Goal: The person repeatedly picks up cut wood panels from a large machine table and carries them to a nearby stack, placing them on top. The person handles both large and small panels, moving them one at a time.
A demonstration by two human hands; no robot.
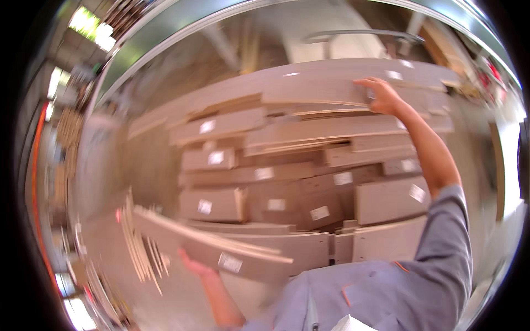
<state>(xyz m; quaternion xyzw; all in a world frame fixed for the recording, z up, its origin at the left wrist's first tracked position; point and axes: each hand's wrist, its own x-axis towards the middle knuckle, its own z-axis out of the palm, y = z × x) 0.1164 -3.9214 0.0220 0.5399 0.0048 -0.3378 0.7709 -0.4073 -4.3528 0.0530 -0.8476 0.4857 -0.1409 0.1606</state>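
My left hand (197, 267), blurred, is at the lower edge of a long brown board (207, 251) with pale raw edges and a white label. It seems to grip the board from below, its fingers partly hidden. At the far right, my right hand (382, 98) reaches over a long brown panel (314, 91), its fingers curved and apart, close to the panel's surface. Between the hands lie several rows of brown boards (303, 128) of different lengths, many with white labels. A shorter labelled board (392, 199) lies near my right sleeve.
Several thin boards (141, 245) stand on edge at the left. A metal rail (204, 22) curves across the far side, with a grey bar (364, 33) inside it. An orange upright (37, 165) and stacked boards line the left background. Pale panels (499, 171) stand at the right.
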